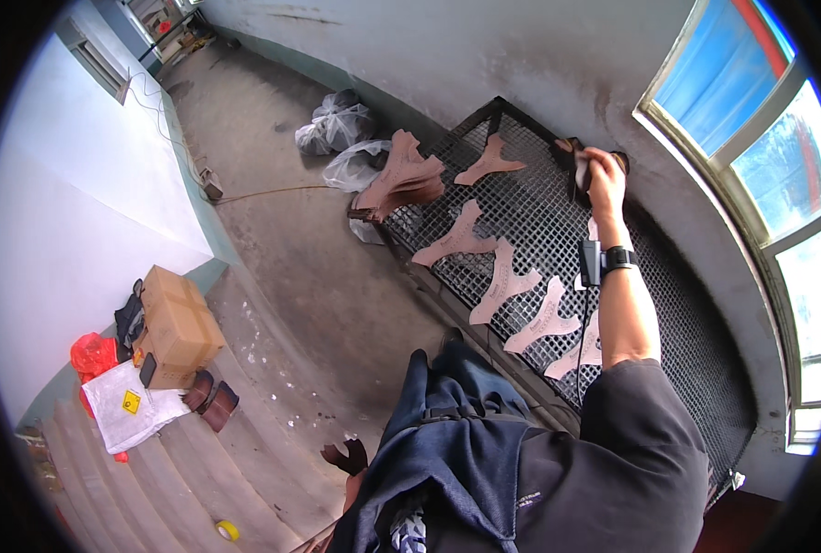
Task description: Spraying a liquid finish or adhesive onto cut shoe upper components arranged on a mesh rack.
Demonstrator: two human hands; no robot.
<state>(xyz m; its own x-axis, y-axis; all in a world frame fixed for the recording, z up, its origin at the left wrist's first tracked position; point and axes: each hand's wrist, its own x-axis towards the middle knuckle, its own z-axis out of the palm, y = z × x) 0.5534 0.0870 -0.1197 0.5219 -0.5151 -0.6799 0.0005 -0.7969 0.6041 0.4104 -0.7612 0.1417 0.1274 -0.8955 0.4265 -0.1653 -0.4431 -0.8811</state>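
In the upper right of the frame the right hand (602,177) reaches out over a black mesh rack (696,313) and is closed around a dark brown leather piece (572,158), which it holds just above the far end of the mesh. A black watch (619,258) sits on that wrist. Across the rack, toward the centre of the frame, several flat Y-shaped leather cutouts (504,281) lie spread out in a row, each apart from the next. At the rack's upper left corner a stack of the same brown pieces (401,180) leans on the edge. The left hand (353,479) is low in the frame, at the bottom centre, gripping a bundle of dark leather pieces (346,455) beside a blue jacket (447,433). On the steps at the lower left stand a cardboard box (178,324), a white bag (132,405) and a roll of yellow tape (228,530).
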